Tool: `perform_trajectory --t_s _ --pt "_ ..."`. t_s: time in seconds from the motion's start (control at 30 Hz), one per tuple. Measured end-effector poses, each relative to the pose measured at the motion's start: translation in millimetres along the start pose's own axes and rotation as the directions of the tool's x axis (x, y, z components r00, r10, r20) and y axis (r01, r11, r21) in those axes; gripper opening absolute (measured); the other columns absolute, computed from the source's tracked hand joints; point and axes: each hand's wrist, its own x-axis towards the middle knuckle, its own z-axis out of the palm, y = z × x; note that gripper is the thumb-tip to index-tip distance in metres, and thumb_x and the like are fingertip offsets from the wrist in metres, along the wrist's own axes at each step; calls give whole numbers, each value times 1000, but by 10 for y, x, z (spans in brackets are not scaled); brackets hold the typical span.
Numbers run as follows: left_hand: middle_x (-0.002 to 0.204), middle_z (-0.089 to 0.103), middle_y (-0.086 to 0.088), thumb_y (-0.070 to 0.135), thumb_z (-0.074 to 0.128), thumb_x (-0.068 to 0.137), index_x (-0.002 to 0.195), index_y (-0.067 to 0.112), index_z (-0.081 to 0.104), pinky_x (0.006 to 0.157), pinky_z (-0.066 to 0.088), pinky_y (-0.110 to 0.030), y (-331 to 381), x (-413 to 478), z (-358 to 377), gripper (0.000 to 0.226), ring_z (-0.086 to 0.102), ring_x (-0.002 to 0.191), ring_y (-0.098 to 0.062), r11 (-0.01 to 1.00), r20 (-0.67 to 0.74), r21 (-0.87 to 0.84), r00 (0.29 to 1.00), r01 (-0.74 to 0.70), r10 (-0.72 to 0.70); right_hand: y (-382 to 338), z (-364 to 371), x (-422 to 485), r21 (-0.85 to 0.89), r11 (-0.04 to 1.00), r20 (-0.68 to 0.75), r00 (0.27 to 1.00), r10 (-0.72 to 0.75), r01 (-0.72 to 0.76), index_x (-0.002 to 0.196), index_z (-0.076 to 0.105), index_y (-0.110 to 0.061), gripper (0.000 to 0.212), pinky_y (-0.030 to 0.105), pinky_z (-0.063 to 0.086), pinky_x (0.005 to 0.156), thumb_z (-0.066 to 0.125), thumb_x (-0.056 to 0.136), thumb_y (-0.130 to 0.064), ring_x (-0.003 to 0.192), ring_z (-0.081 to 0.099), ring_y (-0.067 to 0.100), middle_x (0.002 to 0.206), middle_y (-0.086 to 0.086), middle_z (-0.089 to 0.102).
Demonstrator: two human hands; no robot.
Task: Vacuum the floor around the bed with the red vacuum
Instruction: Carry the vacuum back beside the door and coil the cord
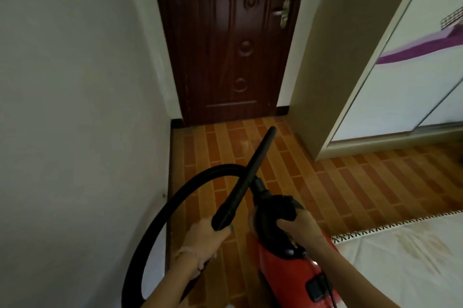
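In the narrow strip between the wall (75, 107) and the bed (400, 257), I have the red vacuum (283, 270) low in front of me. My right hand (300, 227) is wrapped round the black handle at its top, so that grip is clamped on the machine. My left hand (203, 240) is closed round the ribbed cuff of the black wand (246, 174), thumb on top, and that grip is clamped as well.

The hose (132, 282) swings out to my left in a wide loop close to the wall and comes back to the vacuum's front end, just behind where the wand crosses it. The wand slants up and away. Its open tip is off the floor (363, 182) and aimed toward the dark door (230, 44). I can't tell whether the vacuum's body rests on the tiles or hangs from my hand, nor whether it is running.

I take this as getting ready, not cleaning: nothing is sucking at the tiles yet.

The next move, as I judge it, is to tip the wand down until its mouth meets the floor. Then I would turn right and work along the fringe of the bed cover. That calls for a firm left grip to steer the wand. The right must hold the body steady. I should keep the hose loop from dragging on the wall and steer clear of the wardrobe (325, 57) corner.
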Motion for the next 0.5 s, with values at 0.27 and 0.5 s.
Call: perform_trajectory --t_s 0.27,0.5 --pt "61 56 -1 36 64 85 95 7 63 43 36 -19 677 1404 -588 30 49 43 -11 999 3 -29 999 35 -35 -925 -165 1382 13 999 25 999 -30 30 93 60 -10 13 24 39 46 65 86 -20 56 57 19 69 8 61" --pt "56 54 -2 33 66 83 88 9 62 45 39 -22 1262 2696 -871 25 49 42 -14 982 19 -118 989 150 -148 -1544 -367 2812 11 999 111 993 -41 40 84 60 -16 6 27 42 54 65 84 -18 64 62 27 69 6 61"
